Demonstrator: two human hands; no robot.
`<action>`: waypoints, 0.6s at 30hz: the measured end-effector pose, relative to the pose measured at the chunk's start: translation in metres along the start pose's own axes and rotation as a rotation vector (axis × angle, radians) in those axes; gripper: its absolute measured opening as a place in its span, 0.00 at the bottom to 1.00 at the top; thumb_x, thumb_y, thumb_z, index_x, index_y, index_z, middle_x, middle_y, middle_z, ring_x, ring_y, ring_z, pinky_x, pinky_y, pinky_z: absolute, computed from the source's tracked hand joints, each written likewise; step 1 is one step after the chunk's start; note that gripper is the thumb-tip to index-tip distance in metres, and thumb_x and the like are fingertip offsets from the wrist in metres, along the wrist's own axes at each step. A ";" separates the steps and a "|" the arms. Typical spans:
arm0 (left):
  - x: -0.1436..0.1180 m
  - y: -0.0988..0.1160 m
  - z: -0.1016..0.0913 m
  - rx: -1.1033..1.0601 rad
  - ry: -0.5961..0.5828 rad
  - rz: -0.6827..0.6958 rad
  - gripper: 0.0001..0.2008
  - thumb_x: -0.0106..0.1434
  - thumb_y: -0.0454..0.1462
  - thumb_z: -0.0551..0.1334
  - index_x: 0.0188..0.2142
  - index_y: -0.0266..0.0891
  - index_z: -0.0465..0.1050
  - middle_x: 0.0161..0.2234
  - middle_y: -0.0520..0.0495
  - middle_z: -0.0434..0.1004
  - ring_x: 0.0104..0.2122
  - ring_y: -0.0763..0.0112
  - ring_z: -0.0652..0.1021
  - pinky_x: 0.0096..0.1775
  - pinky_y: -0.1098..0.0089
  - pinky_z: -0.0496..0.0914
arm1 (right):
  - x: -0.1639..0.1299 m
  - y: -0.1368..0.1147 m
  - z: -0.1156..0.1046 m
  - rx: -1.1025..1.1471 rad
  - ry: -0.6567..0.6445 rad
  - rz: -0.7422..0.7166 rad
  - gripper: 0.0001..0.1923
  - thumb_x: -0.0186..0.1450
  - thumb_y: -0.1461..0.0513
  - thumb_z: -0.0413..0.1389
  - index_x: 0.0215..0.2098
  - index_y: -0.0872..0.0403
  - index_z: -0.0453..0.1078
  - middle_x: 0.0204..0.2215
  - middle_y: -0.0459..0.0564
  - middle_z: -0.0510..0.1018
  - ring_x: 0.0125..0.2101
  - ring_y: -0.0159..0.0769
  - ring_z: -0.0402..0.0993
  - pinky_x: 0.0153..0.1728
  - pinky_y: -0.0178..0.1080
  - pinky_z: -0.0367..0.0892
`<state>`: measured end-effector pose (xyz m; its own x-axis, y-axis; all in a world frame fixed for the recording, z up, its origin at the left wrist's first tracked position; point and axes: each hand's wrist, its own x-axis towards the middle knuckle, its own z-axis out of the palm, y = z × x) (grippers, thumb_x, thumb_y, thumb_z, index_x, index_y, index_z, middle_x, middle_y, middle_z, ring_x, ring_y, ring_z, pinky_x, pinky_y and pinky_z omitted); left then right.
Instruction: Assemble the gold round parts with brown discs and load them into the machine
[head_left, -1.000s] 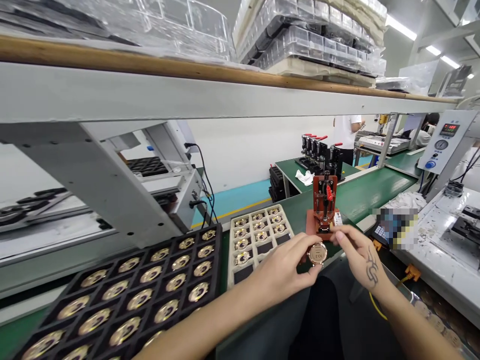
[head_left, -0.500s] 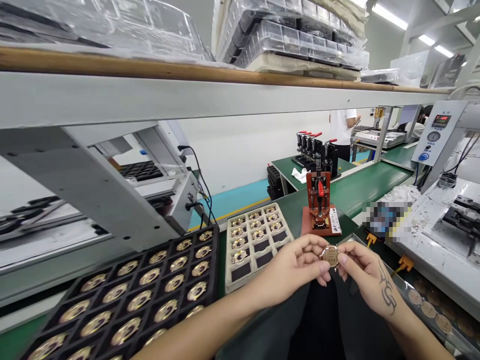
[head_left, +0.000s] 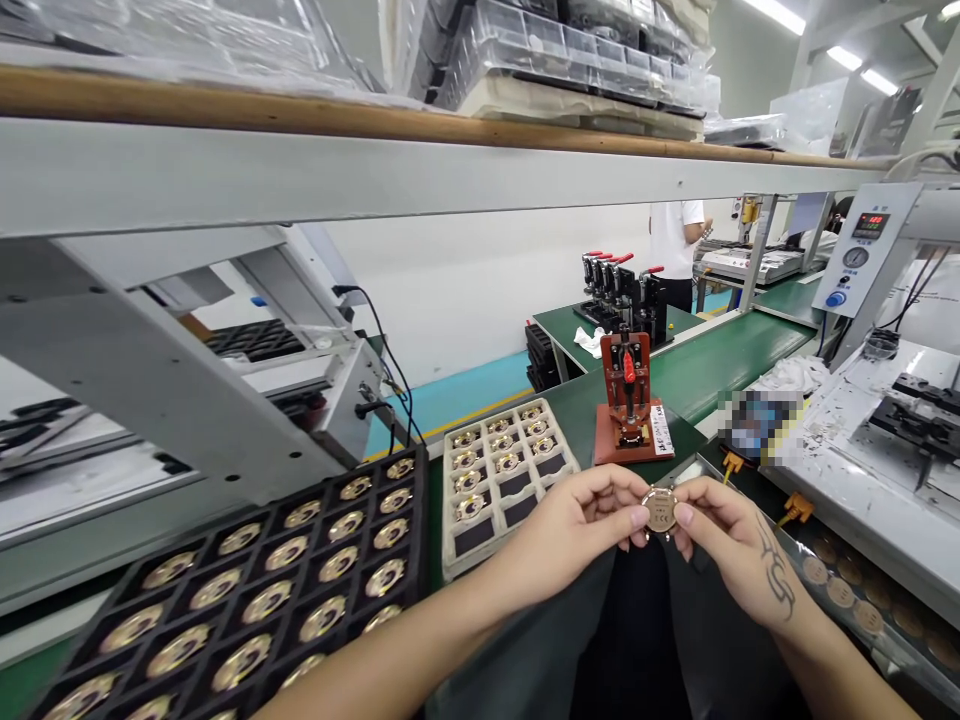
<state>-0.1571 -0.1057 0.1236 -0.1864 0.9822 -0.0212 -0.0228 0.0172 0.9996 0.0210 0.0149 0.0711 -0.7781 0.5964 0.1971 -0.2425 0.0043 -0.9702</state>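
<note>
A gold-coloured watch case (head_left: 660, 512) is held up in front of me, its round printed back facing me with small lettering on it. My left hand (head_left: 592, 520) pinches its left edge between thumb and fingers. On the opposite edge, my right hand (head_left: 720, 525) has the same sort of pinch. Beyond my hands stands a brown-red press fixture (head_left: 626, 385) with a red lever. To its left is a beige tray (head_left: 448, 500) with watch cases in some compartments. A larger black tray (head_left: 420, 500) nearer on the left holds many more gold cases.
Overhead, a shelf (head_left: 450, 170) carries stacked clear plastic trays (head_left: 570, 60). At right are a grey machine (head_left: 862, 430), a control box (head_left: 866, 245) and a strip of round discs (head_left: 840, 592). Black presses (head_left: 622, 295) and a person (head_left: 670, 245) are farther back.
The watch case has turned slightly, so its back faces me more squarely. Both hands keep hold of it. My view has shifted a little, moving the surroundings up and left in the picture.
</note>
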 end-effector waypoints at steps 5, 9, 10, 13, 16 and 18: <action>0.001 0.000 0.002 -0.057 -0.012 -0.034 0.17 0.61 0.47 0.76 0.41 0.37 0.78 0.32 0.50 0.82 0.29 0.73 0.80 0.35 0.70 0.75 | -0.002 0.002 -0.002 0.065 -0.018 0.002 0.14 0.73 0.51 0.63 0.42 0.54 0.80 0.28 0.47 0.79 0.27 0.31 0.72 0.29 0.34 0.71; 0.000 0.002 0.003 -0.079 -0.014 -0.046 0.18 0.60 0.47 0.76 0.40 0.37 0.78 0.31 0.51 0.81 0.28 0.74 0.80 0.35 0.71 0.75 | -0.004 0.006 -0.004 0.102 -0.035 0.011 0.13 0.73 0.52 0.63 0.43 0.53 0.80 0.29 0.47 0.80 0.27 0.30 0.72 0.29 0.33 0.71; 0.000 0.002 0.003 -0.082 -0.014 -0.048 0.18 0.60 0.47 0.76 0.40 0.37 0.78 0.31 0.51 0.81 0.28 0.74 0.80 0.34 0.71 0.75 | -0.005 0.006 -0.004 0.107 -0.039 0.013 0.12 0.73 0.53 0.63 0.43 0.53 0.81 0.30 0.47 0.80 0.27 0.30 0.73 0.29 0.33 0.70; -0.001 0.002 0.003 -0.080 -0.014 -0.054 0.18 0.60 0.47 0.77 0.40 0.37 0.78 0.31 0.51 0.81 0.28 0.73 0.80 0.35 0.71 0.75 | -0.005 0.007 -0.003 0.120 -0.043 0.015 0.11 0.74 0.53 0.63 0.43 0.53 0.81 0.32 0.48 0.81 0.28 0.29 0.73 0.29 0.32 0.70; -0.001 0.002 0.004 -0.065 -0.017 -0.053 0.18 0.61 0.47 0.76 0.40 0.37 0.77 0.31 0.50 0.82 0.28 0.73 0.80 0.35 0.71 0.75 | -0.003 0.006 -0.002 0.114 -0.048 0.017 0.11 0.74 0.53 0.62 0.43 0.52 0.80 0.32 0.47 0.81 0.28 0.29 0.73 0.29 0.32 0.71; -0.005 0.000 0.003 -0.046 -0.013 -0.049 0.17 0.62 0.47 0.75 0.40 0.37 0.77 0.31 0.49 0.82 0.29 0.72 0.80 0.36 0.70 0.76 | -0.003 0.007 -0.001 0.061 -0.062 0.018 0.12 0.74 0.52 0.62 0.43 0.51 0.80 0.32 0.47 0.81 0.28 0.30 0.74 0.30 0.32 0.72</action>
<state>-0.1528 -0.1101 0.1241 -0.1710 0.9828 -0.0691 -0.0769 0.0566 0.9954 0.0225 0.0134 0.0638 -0.8164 0.5454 0.1896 -0.2614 -0.0563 -0.9636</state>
